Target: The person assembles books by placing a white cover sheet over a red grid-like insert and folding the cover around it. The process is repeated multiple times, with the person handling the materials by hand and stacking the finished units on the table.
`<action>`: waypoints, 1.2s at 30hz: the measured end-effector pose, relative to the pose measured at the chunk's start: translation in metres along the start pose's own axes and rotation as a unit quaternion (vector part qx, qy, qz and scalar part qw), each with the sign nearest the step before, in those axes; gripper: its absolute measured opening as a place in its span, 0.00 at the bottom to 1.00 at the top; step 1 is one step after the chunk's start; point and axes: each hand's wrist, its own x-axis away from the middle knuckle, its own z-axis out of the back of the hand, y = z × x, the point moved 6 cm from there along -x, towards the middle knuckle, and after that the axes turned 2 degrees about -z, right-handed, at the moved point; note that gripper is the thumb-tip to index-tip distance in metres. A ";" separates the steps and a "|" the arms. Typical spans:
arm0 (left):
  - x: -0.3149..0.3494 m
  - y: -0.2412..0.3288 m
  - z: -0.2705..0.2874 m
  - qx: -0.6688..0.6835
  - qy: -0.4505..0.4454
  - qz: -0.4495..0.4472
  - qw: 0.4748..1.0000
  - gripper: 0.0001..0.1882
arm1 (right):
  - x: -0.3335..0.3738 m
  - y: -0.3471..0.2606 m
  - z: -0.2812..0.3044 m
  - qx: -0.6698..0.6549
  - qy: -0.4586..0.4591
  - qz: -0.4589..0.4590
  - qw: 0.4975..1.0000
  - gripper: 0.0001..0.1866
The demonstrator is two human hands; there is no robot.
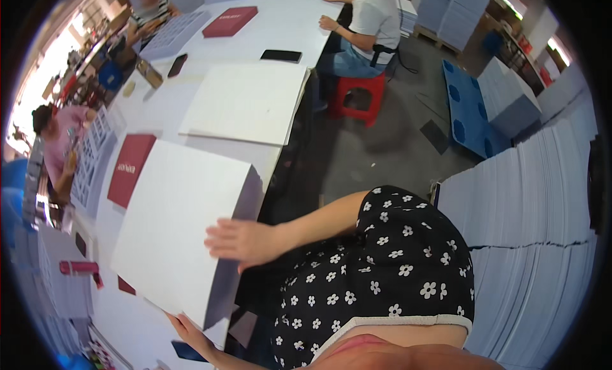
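A large white slab-like block (172,210) lies on the white table; whether it is a stack of sheets or a box I cannot tell. My right hand (245,242) rests on its edge nearest my body, palm down, with fingers stretched over the top. At the block's lower corner, my left hand (186,330) touches the side with its fingers extended; part of that hand is hidden. A flat red box (131,169) sits against the block's far side.
White boards (248,102), a second red box (229,21) and a black phone (280,55) lie along the table. Another person (376,26) sits on a red stool (357,99). Tall sheet stacks (535,198) stand behind me. A pink bottle (80,268) is across the table.
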 end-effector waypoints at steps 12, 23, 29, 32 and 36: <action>-0.018 -0.035 0.014 -0.003 -0.094 -0.007 0.996 0.29 | -0.022 -0.055 -0.037 -0.037 0.065 0.055 0.996 0.38; 0.025 0.009 0.011 -0.282 -0.080 -0.323 0.900 0.17 | -0.019 -0.058 -0.043 -0.015 0.105 0.061 0.992 0.22; 0.060 0.029 0.008 -0.294 0.005 -0.300 0.908 0.16 | -0.018 -0.047 -0.032 -0.044 0.079 0.066 0.994 0.23; 0.069 0.043 0.004 -0.281 0.031 -0.262 0.923 0.15 | -0.011 -0.022 -0.018 -0.026 0.047 0.031 0.998 0.29; 0.075 0.029 0.006 -0.280 0.074 -0.253 0.923 0.14 | 0.013 0.036 0.023 0.092 0.068 -0.040 0.993 0.37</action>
